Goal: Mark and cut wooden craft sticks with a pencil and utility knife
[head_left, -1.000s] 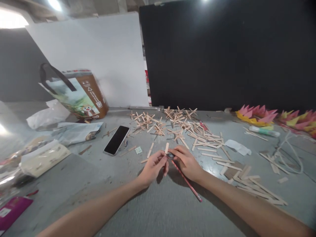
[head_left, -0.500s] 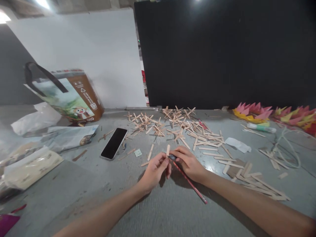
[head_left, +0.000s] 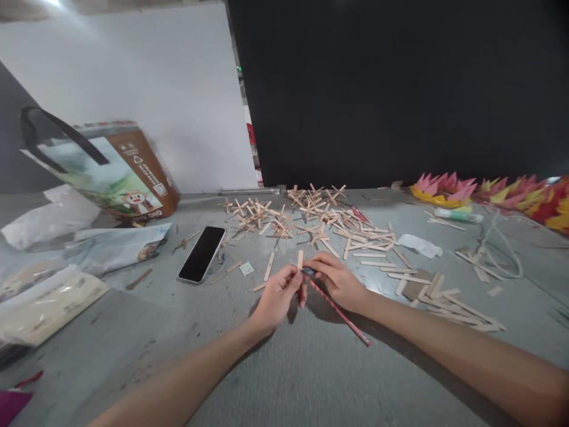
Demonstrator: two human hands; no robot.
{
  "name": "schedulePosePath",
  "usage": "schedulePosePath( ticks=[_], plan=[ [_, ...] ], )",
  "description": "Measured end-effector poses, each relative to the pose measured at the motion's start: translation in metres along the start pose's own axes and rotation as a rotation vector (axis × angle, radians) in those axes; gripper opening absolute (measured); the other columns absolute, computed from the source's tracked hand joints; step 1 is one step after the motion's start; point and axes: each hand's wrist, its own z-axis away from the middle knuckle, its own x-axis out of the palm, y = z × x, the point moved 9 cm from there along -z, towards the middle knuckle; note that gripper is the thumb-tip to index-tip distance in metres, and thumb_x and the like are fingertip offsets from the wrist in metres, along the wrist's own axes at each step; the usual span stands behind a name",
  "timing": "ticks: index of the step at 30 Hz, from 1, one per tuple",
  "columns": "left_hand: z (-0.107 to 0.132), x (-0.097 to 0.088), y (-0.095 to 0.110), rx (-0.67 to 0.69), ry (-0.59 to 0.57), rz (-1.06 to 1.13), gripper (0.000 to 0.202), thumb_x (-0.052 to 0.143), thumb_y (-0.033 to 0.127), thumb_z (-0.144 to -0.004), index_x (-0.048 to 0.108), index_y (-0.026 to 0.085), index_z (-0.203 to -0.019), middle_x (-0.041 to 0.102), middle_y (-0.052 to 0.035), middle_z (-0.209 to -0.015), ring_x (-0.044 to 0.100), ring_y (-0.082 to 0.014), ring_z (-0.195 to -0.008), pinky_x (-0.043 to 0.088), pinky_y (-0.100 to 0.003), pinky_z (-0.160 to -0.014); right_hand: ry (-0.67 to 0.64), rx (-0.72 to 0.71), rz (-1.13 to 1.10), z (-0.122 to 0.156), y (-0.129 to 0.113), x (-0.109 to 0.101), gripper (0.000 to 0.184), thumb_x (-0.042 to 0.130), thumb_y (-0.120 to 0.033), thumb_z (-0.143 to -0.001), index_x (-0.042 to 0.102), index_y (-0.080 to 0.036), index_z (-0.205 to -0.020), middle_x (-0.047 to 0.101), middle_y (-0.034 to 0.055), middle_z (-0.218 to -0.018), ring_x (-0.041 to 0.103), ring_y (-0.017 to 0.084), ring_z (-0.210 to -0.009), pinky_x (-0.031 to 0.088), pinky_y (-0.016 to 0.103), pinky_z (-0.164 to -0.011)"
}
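My left hand (head_left: pixel 281 296) pinches a short, pale wooden craft stick (head_left: pixel 300 259), held upright between thumb and fingers. Against it, my right hand (head_left: pixel 336 280) is closed on a small dark, flat thing (head_left: pixel 308 271) whose kind I cannot make out. A long, thin red rod like a pencil (head_left: pixel 340 313) slants from under the right fingers toward me; whether the hand grips it is hidden. Just left of my hands a loose craft stick (head_left: pixel 269 266) lies on the grey table (head_left: pixel 249 379).
Beyond my hands lie star-shaped stick clusters (head_left: pixel 258 214). Loose sticks (head_left: pixel 462 308) spread to the right. At left are a phone (head_left: pixel 202 254), plastic packets (head_left: pixel 48 302) and a carrier bag (head_left: pixel 120 178). Pink-and-yellow paper crowns (head_left: pixel 444 188), a glue stick (head_left: pixel 457 216) and cord (head_left: pixel 518 261) sit far right.
The view has shifted slightly, so most things appear a little further left and higher. Both hands keep the same hold, close together at the craft stick.
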Motion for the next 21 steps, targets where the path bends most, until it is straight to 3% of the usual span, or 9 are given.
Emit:
schedulePosePath(
  ticks=[21],
  plan=[
    [-0.0022, 0.0014, -0.0008, -0.035, -0.038, 0.013, 0.048, 0.072, 0.062, -0.093, 0.065, 0.015, -0.083, 0.064, -0.0011, -0.067, 0.057, -0.0116, -0.055, 0.045, -0.026, -0.060, 0.046, -0.066, 0.055, 0.0022, -0.0029, -0.0018, 0.034, 0.047, -0.013, -0.108, 0.069, -0.024, -0.131, 0.068, 0.0108, -0.111, 0.064, 0.026, -0.103, 0.055, 0.043, -0.091]
  ],
)
